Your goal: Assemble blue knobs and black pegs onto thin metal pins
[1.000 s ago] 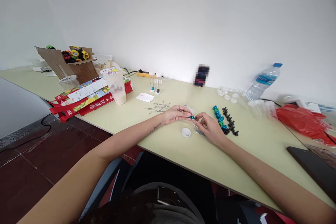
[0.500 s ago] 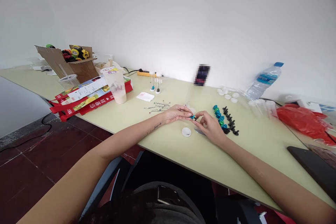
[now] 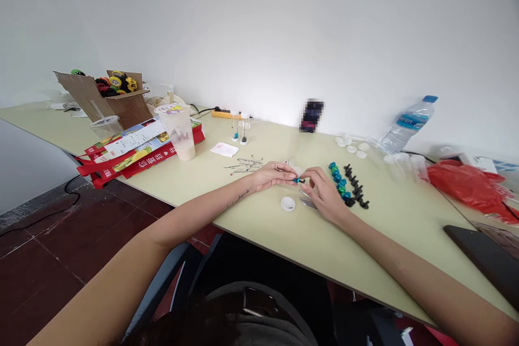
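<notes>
My left hand [image 3: 274,175] pinches a small blue and black piece [image 3: 299,180] over the table. Against the black end of that piece are the fingertips of my right hand [image 3: 321,190], bent with thumb and index finger a little apart; whether they grip it is too small to tell. Just below sits a round white cap [image 3: 287,204] with tiny dark bits inside. A flat metallic item [image 3: 307,202] lies partly under my right hand. To the right run a row of blue and green pieces [image 3: 339,181] and a row of black pieces [image 3: 356,186].
Thin metal rods [image 3: 245,164] lie left of my hands, near a white paper [image 3: 224,149] and two clear tubes. Farther left stand a plastic cup [image 3: 181,132] and a cardboard box [image 3: 125,111]. A water bottle [image 3: 409,123], red bag [image 3: 464,186] and phone [image 3: 482,259] are right.
The fingers of my right hand have loosened slightly around the black end of the piece, showing more of it. My left hand keeps its place.
</notes>
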The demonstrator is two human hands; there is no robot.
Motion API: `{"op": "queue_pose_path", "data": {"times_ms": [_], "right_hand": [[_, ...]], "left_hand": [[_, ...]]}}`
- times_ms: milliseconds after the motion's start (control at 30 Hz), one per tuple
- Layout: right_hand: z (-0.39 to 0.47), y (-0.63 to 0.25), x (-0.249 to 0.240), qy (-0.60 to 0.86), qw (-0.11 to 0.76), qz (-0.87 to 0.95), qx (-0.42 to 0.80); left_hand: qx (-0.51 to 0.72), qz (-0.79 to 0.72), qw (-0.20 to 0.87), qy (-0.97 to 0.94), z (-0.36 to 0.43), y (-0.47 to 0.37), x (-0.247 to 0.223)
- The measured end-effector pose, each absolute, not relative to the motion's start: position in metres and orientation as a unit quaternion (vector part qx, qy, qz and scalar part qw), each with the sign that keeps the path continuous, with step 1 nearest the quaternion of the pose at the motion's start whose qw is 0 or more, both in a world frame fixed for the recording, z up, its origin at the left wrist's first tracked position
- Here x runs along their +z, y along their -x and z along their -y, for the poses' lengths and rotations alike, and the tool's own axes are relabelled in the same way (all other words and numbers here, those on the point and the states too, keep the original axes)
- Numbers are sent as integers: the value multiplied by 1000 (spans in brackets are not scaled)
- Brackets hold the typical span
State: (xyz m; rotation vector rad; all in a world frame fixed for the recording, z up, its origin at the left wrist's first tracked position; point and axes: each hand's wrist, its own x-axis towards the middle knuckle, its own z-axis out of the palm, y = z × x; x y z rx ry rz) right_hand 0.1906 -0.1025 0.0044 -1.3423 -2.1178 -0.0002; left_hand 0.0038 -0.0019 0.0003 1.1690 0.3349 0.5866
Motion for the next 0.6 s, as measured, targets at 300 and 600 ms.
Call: {"op": "queue_pose_path", "data": {"times_ms": [300, 600], "right_hand": [[103, -189, 4, 506, 336, 794, -24], [102, -193, 2, 520, 304, 798, -8]], "left_hand": [[282, -153, 781, -536, 1, -4, -2], [278, -164, 781, -535, 1, -6, -2]]}}
